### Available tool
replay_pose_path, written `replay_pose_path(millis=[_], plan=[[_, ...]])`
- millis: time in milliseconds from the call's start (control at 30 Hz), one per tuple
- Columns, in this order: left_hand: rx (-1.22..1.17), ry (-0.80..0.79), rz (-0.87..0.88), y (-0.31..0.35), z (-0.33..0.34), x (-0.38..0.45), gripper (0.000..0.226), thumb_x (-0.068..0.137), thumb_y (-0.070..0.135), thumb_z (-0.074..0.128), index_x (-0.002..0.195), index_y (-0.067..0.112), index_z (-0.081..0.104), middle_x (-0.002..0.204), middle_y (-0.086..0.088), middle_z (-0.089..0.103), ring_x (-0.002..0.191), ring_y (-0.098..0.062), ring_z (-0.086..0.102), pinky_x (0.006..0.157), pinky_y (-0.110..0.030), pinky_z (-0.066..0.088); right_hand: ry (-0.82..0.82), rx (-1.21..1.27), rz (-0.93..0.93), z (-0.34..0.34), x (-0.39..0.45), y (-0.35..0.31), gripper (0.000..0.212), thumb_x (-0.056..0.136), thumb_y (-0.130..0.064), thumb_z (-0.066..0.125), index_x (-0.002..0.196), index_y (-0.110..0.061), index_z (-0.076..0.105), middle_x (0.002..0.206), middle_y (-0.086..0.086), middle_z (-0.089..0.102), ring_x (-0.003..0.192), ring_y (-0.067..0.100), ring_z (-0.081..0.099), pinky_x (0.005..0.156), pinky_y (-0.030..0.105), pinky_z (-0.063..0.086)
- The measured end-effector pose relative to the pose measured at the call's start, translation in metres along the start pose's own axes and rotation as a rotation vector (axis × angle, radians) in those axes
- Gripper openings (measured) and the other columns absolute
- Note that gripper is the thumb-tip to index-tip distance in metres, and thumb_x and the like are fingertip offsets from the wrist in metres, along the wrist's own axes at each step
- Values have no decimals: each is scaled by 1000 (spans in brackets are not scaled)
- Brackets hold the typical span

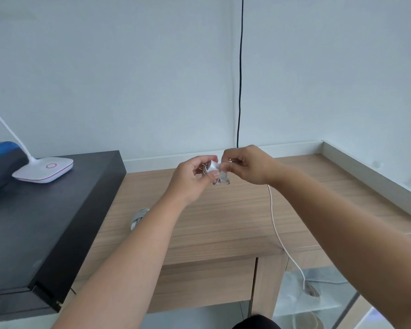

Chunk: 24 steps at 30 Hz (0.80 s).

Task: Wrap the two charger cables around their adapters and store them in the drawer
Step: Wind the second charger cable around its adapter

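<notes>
**Inspector:** Progress on the two chargers?

**Onlooker:** One bundle of grey-white wound cable point(138, 218) lies on the light wood-grain table point(223, 222), near its left edge and partly hidden behind the left forearm. I judge it the finished charger, though I cannot see its adapter. The second is in work: the small white adapter block point(211, 166) is held above the table with several turns of cable point(221, 179) already on it.

**Inspector:** What remains?

**Onlooker:** A long run of thin white cord point(277, 231) trails from the hands across the table and over the front edge, so the winding looks about half done. The wooden drawer front point(207, 283) under the table appears closed; nothing is stored yet.

**Inspector:** Hand positions?

**Onlooker:** Both arms reach forward and meet at mid-table. The left hand point(192, 176) pinches the adapter block between thumb and curled fingers. The right hand point(246, 165), fingers curled, pinches the cord just beside the block, the two hands nearly touching.

**Inspector:** Anything else present?

**Onlooker:** A white lamp base with a red ring point(43, 169) on the black cabinet top point(45, 222) to the left.
</notes>
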<state>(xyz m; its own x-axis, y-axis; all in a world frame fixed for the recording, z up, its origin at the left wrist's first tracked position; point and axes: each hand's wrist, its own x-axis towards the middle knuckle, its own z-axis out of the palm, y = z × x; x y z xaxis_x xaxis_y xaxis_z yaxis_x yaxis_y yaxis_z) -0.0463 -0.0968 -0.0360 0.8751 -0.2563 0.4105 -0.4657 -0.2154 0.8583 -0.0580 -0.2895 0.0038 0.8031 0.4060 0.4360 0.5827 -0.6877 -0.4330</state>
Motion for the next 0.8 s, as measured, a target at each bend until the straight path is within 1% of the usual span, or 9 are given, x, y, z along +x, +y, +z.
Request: replay_pose_path(millis=[67,100,200,367,467,567,700,733,800], plan=[[-66,-8,-20,0,0,-2,27,79,22,71,101,38,71,99,4,73,94,-18,68,93,-51,53,3,37,4,4,1,1,18,94,-31,57,76,-27,58,56,7,52,50,15,39,53,29,36],[-78,-11,-26,0,0,-3,27,79,23,69,99,40,71,101,2,73,95,-20,68,92,-52,53,8,55,11,6,1,2,19,95,-31,56,76,-28,58,60,11,56,54,23,44,54,32,39],[-55,-23,-36,-2,-3,-4,26,79,23,68,100,37,71,105,-1,72,99,-27,67,92,-53,53,14,102,40,11,0,8,21,95,-32,55,76,-23,59,67,15,60,63,32,51,59,36,43],[22,15,-53,-8,-1,-7,25,72,30,71,96,37,70,97,1,72,92,-21,68,86,-50,56,-30,140,9,12,-2,7,24,96,-29,54,75,-18,57,60,5,52,55,13,39,56,25,35],[22,12,-50,-6,1,-8,24,71,31,72,93,40,70,95,2,72,90,-21,67,85,-50,57,-41,161,49,11,1,9,24,96,-27,54,72,-23,56,62,0,48,56,10,38,57,23,34],[-3,-3,-43,-3,-2,-10,24,74,26,73,93,40,71,97,0,72,89,-23,67,85,-48,57,-43,254,121,12,-1,14,23,96,-23,55,74,-19,58,61,-10,49,56,2,40,58,16,34],[-332,-89,-99,3,-3,-18,23,87,-1,66,104,14,68,99,-6,71,87,-19,66,75,-34,59,-23,543,173,13,-5,13,27,98,-15,51,72,-11,54,44,-16,43,43,0,37,47,9,29],[-423,-102,-118,4,-1,-21,24,87,-4,63,106,11,67,102,-8,71,90,-21,68,76,-35,59,-15,605,176,15,-6,12,28,98,-16,51,70,-13,54,44,-14,40,40,2,32,43,13,25],[-621,-82,-155,5,4,-26,26,83,-2,63,107,8,65,100,-9,73,89,-24,70,77,-37,60,0,732,189,22,-5,13,32,97,-22,52,65,-19,54,49,1,32,41,9,23,39,21,18]])
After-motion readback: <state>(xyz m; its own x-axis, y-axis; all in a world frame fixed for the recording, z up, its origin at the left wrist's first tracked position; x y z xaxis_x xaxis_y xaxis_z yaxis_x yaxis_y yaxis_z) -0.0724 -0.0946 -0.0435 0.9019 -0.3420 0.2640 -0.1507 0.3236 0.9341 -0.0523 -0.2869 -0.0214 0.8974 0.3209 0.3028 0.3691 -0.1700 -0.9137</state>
